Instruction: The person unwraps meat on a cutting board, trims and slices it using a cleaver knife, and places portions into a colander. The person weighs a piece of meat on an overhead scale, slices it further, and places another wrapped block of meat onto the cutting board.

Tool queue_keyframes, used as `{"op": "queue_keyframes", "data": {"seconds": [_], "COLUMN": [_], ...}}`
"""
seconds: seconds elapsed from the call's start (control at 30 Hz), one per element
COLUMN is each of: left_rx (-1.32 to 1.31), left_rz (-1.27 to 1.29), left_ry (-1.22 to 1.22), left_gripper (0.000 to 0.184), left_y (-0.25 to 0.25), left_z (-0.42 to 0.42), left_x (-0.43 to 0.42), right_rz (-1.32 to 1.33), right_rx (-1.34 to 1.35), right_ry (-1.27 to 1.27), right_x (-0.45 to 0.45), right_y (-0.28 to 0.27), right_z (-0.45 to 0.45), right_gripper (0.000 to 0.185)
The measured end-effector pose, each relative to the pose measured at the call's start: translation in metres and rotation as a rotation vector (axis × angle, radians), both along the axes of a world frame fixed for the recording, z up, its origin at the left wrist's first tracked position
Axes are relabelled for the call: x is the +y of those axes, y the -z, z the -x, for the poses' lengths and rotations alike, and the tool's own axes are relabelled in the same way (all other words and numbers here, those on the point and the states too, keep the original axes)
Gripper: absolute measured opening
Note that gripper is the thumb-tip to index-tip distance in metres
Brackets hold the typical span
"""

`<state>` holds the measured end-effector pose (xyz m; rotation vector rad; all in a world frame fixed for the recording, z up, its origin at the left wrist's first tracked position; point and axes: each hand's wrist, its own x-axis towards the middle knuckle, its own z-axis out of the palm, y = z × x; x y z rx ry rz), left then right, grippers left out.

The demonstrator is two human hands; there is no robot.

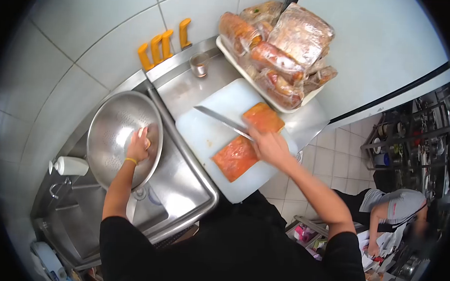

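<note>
My right hand (270, 148) is closed around the hidden handle of a long knife (221, 120), whose blade points left over the white cutting board (200, 132). Two orange-red slabs that look like meat lie on the board: one slab (264, 118) beyond the knife, and another slab (235, 158) nearer to me, partly under my hand. To the left, my left hand (138, 147) reaches inside a large perforated metal colander (102, 135). Its fingers are curled, and I cannot make out what is in them.
A white tray (230, 53) heaped with plastic-wrapped meat stands behind the board. Several orange-handled knives (161, 45) hang at the wall near a small metal cup (199, 65). The colander rests over a steel sink (182, 189), beside a white bottle (69, 166). Another person (390, 210) works at right.
</note>
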<state>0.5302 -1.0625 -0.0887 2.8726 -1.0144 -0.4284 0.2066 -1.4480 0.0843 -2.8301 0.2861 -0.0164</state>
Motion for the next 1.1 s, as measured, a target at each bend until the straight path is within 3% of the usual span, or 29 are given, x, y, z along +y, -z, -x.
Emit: {"op": "queue_keyframes", "data": {"seconds": [0.1,0.17,0.23,0.3,0.33,0.4,0.47,0.5,0.57,0.6,0.63,0.73,0.77,0.83,0.93,1.03,1.1], "left_rx": [-0.069,0.146,0.253,0.743,0.813,0.846,0.944,0.969,0.813,0.717,0.689,0.755,0.783,0.687,0.570,0.387,0.280], "left_rz": [0.040,0.173,0.618,1.104,1.304,1.565,1.767,1.814,1.878,1.880,1.891,2.127,2.203,2.338,2.481,2.511,2.549], "left_ry": [0.025,-0.375,-0.543,-0.803,-0.814,-0.695,-0.763,-0.670,-0.750,-0.575,-0.561,-0.621,-0.680,-0.781,-0.823,-0.994,-1.035], "left_gripper": [0.085,0.079,0.065,0.054,0.053,0.052,0.049,0.045,0.046,0.052,0.056,0.061,0.064,0.069,0.073,0.072,0.070], "left_y": [0.015,0.011,0.064,0.013,-0.021,-0.093,-0.170,-0.193,-0.225,-0.228,-0.230,-0.187,-0.164,-0.138,-0.087,-0.060,-0.031], "left_z": [-0.010,-0.024,-0.068,-0.064,-0.052,-0.021,0.035,0.064,0.131,0.162,0.196,0.285,0.318,0.380,0.468,0.545,0.591], "left_x": [0.020,0.019,0.049,0.055,0.058,0.078,0.096,0.112,0.140,0.153,0.165,0.202,0.223,0.248,0.312,0.385,0.445], "right_rz": [0.138,0.209,0.323,0.300,0.292,0.227,-0.039,0.007,-0.064,-0.129,-0.147,-0.050,0.039,0.338,0.511,0.638,0.619], "right_rx": [0.057,0.064,0.081,-0.047,-0.015,-0.054,-0.085,-0.017,-0.019,-0.089,-0.107,-0.091,-0.104,0.122,0.079,-0.143,-0.546], "right_ry": [-0.137,-0.237,-0.377,-0.513,-0.526,-0.602,-0.551,-0.554,-0.496,-0.487,-0.542,-0.494,-0.449,-0.308,-0.211,-0.116,-0.155], "right_x": [-0.015,-0.028,-0.051,-0.065,-0.070,-0.075,-0.075,-0.078,-0.069,-0.073,-0.093,-0.104,-0.095,-0.104,-0.089,-0.049,-0.014], "right_y": [0.026,0.036,0.063,0.069,0.070,0.075,0.089,0.092,0.088,0.101,0.123,0.119,0.115,0.114,0.098,0.065,0.046], "right_z": [-0.053,-0.076,-0.098,-0.109,-0.116,-0.131,-0.136,-0.141,-0.146,-0.150,-0.160,-0.173,-0.174,-0.193,-0.212,-0.225,-0.240], "right_gripper": [0.024,0.024,0.032,0.034,0.034,0.034,0.036,0.039,0.031,0.032,0.035,0.042,0.030,0.018,0.016,0.016,0.018]}}
